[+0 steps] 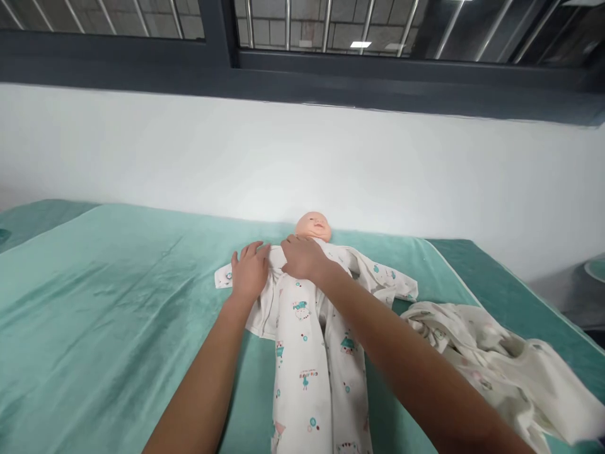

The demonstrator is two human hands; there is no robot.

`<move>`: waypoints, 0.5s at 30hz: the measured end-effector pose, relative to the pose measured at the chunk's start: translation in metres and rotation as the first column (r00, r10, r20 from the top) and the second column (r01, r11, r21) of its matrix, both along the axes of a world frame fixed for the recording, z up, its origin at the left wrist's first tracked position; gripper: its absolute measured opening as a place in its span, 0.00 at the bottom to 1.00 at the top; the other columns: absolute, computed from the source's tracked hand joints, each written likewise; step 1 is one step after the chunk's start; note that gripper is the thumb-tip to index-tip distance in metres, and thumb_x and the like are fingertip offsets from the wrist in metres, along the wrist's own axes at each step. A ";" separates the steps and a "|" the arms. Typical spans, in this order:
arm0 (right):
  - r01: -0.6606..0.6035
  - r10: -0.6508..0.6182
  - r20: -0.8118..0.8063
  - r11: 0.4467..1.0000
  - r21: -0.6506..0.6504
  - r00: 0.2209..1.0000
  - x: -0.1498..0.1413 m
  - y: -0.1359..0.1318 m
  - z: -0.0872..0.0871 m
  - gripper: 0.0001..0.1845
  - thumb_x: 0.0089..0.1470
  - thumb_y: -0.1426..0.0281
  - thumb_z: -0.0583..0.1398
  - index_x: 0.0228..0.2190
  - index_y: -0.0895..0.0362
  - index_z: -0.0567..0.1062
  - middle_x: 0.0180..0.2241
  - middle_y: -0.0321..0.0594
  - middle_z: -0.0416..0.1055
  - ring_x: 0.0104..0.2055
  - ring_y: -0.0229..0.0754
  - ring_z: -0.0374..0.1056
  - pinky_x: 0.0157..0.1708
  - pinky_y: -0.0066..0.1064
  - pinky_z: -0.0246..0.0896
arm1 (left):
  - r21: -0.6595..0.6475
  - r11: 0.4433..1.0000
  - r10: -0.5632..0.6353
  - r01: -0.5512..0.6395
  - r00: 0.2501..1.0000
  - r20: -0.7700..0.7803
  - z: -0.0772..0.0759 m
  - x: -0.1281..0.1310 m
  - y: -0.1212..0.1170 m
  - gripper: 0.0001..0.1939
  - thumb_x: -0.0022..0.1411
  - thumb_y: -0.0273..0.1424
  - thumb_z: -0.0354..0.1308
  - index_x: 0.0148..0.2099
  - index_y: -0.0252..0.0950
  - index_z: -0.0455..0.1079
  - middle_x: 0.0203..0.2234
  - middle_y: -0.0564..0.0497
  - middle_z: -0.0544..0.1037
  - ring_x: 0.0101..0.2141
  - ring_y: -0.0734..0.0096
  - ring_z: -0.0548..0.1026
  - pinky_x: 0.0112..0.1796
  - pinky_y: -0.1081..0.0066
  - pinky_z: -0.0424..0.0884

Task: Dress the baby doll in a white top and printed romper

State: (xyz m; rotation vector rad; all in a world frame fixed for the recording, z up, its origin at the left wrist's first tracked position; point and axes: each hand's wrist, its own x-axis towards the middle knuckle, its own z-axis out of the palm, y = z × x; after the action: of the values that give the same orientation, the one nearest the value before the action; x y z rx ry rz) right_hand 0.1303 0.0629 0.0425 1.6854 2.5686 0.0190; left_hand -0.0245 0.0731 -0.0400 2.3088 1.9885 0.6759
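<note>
A baby doll [314,225] lies on its back with its head against the wall side. White printed baby pants [302,353] stretch down from its chest, and a white baby shirt [397,280] is spread around it with the sleeves out to both sides. My left hand [251,271] is at the left shoulder of the shirt, its outer fingers apart and its index finger bent onto the cloth; the thumb is hidden. Just below the doll's chin, my right hand [302,256] has its fingers curled on the shirt's collar area. The fingertips are partly hidden in the cloth.
A green padded cover [118,328] lies under everything. To the right is a crumpled heap of white printed cloth [491,359]. A white wall [265,157] rises right behind the doll's head, with a dark window frame [293,85] and metal bars above.
</note>
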 end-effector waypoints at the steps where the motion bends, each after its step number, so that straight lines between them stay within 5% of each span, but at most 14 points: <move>1: -0.009 0.009 0.012 1.000 -0.016 1.000 -0.007 0.005 -0.001 0.20 0.59 0.68 0.60 0.52 0.61 0.72 0.56 0.55 0.70 0.58 0.54 0.67 0.55 0.42 0.63 | -0.011 1.000 0.003 -0.003 1.000 0.020 0.000 0.001 0.000 0.25 0.69 0.26 0.42 0.64 0.44 0.67 0.63 0.46 0.70 0.63 0.56 0.66 0.64 0.42 0.54; 8: -0.061 0.083 0.106 0.980 -0.190 0.991 -0.039 0.034 -0.008 0.11 0.56 0.69 0.64 0.42 0.58 0.79 0.42 0.50 0.79 0.44 0.51 0.76 0.43 0.37 0.67 | -0.064 0.997 0.047 -0.043 0.997 0.063 0.001 0.001 0.002 0.21 0.69 0.28 0.45 0.60 0.42 0.69 0.57 0.45 0.76 0.56 0.53 0.73 0.60 0.49 0.61; 15: -0.117 0.131 0.077 0.980 -0.163 0.988 0.000 0.027 0.020 0.21 0.61 0.62 0.59 0.56 0.49 0.72 0.44 0.43 0.78 0.43 0.49 0.74 0.38 0.35 0.62 | -0.064 0.993 0.113 -0.100 0.957 0.266 0.006 -0.007 0.000 0.22 0.66 0.27 0.45 0.56 0.44 0.72 0.54 0.49 0.78 0.50 0.55 0.76 0.46 0.62 0.69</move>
State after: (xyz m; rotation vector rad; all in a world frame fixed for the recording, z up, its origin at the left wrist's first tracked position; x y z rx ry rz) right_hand 0.1302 0.0904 0.0630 1.4363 2.5327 -0.0993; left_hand -0.0310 0.0731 -0.0343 1.9696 1.9885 0.8831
